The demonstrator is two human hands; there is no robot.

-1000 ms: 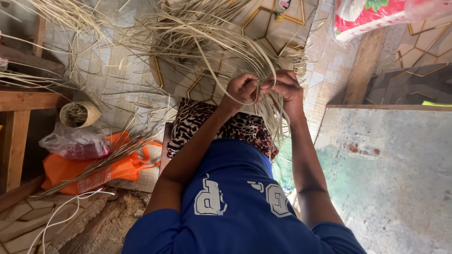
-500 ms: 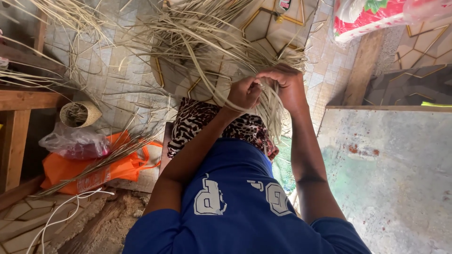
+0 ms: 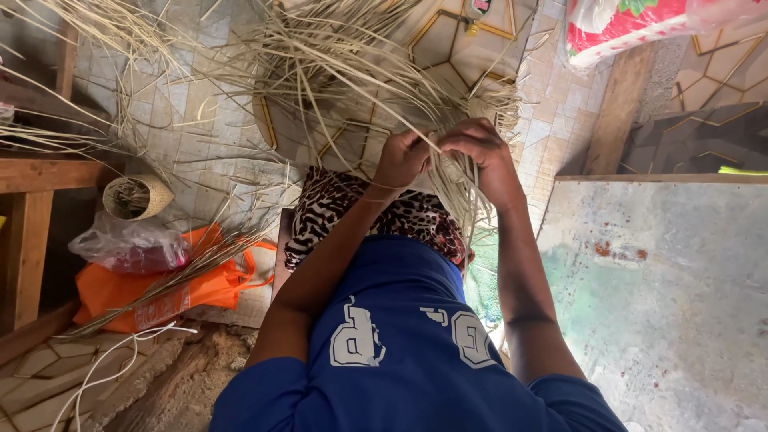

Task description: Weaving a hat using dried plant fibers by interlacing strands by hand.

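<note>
Head view: tiled floor (image 3: 200, 128) strewn with pale straw strips (image 3: 336, 72). Left hand (image 3: 402, 158) and right hand (image 3: 478, 152) meet above patterned cloth (image 3: 376, 216) on lap, both with fingers curled tight, pinching strands of woven straw piece (image 3: 460, 180) between them. Small woven basket (image 3: 138, 197) near wooden bench (image 3: 32, 224) edge, beside clear plastic bag (image 3: 128, 246) on orange bag (image 3: 160, 288).

Hidden and cut off around the straw bundle

Both hands' fingertips vanish inside the straw bundle (image 3: 376, 88), so each grip is unclear; its far strands run past the top edge, and the patterned cloth (image 3: 360, 212) below lies partly behind forearms.
</note>
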